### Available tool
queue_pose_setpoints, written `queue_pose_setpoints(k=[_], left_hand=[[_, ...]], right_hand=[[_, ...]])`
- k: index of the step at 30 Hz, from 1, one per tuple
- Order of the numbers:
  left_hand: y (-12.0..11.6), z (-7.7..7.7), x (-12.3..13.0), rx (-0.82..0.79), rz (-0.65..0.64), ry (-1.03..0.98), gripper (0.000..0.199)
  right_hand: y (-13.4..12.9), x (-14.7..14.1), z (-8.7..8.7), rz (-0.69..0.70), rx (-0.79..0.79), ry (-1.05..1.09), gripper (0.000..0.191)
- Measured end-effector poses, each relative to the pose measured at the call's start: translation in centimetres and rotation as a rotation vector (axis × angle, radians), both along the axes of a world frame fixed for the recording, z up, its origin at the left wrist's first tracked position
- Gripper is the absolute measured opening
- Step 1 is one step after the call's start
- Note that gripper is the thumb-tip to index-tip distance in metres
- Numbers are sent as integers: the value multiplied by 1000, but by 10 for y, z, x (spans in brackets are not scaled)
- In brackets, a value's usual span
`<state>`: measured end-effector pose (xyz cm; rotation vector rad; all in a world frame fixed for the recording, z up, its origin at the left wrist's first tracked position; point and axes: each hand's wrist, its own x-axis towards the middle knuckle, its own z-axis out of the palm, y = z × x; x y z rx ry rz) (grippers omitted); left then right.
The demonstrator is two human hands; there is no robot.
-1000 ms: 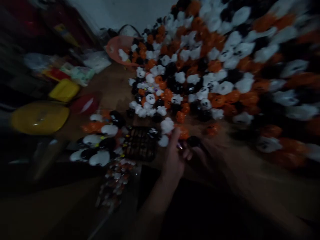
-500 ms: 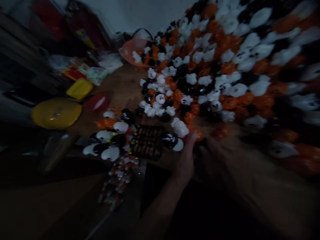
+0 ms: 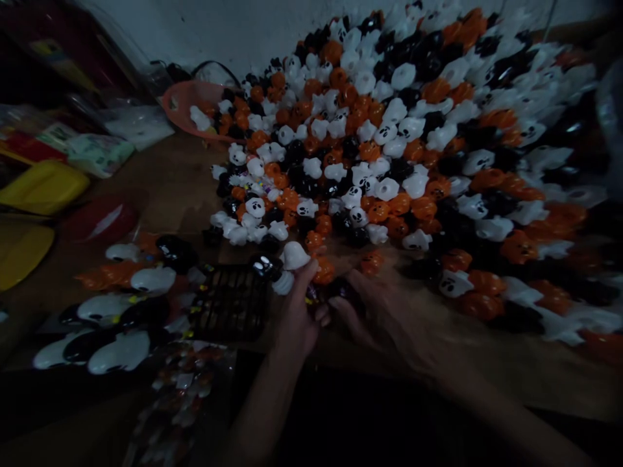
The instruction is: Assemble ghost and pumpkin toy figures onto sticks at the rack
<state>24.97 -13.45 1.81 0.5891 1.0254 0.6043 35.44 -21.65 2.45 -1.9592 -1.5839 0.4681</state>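
My left hand (image 3: 302, 310) is closed around a small cluster of plastic Halloween figures. A white ghost figure (image 3: 294, 255), a black figure with white eyes (image 3: 267, 264) and an orange pumpkin figure (image 3: 323, 270) stick out past its thumb. Close beside it, my right hand (image 3: 372, 311) is closed on a dark, glossy figure (image 3: 344, 292), held against the cluster. The dim light hides where the two meet. Left of my hands lies a dark slatted tray (image 3: 232, 301), and one orange pumpkin (image 3: 370, 262) sits just beyond my right hand.
A large heap of white, black and orange figures (image 3: 384, 143) covers the table's back and right, spilling from an orange basket (image 3: 180, 107). Grouped figures (image 3: 121, 350) lie at left, with a filled clear bag (image 3: 182, 389) below. Further left are a red lid (image 3: 100, 220) and yellow containers (image 3: 43, 187).
The view has swung right, so the scene sits further left. My right hand, blurred and dark before, now shows beside my left, gripping the dark figure. My left hand still holds the cluster.
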Motion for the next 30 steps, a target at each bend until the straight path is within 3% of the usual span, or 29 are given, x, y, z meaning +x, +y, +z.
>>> queue_pose_setpoints(k=[2,7,16,20,26,30], left_hand=[[2,-1,-2,19,-20,-45,33],[-1,-4,-6,84,110,-18,31],[-15,5,-13,245,174,49,37],[-16,4,-21,307,166,20,28],[-16,1,-48,502,54,176,32],[-15,0,-68,568,34,260,27]], right_hand=[[-6,2,1,5,-19,7,19],[-17,7,-2,10,-26,-121,23],[-15,-10,-1,12,16,-157,19],[-12,-15,-1,46,50,-174,20],[-1,-17,-7,169,124,-45,18],[10,-25,-10,201,14,158,12]])
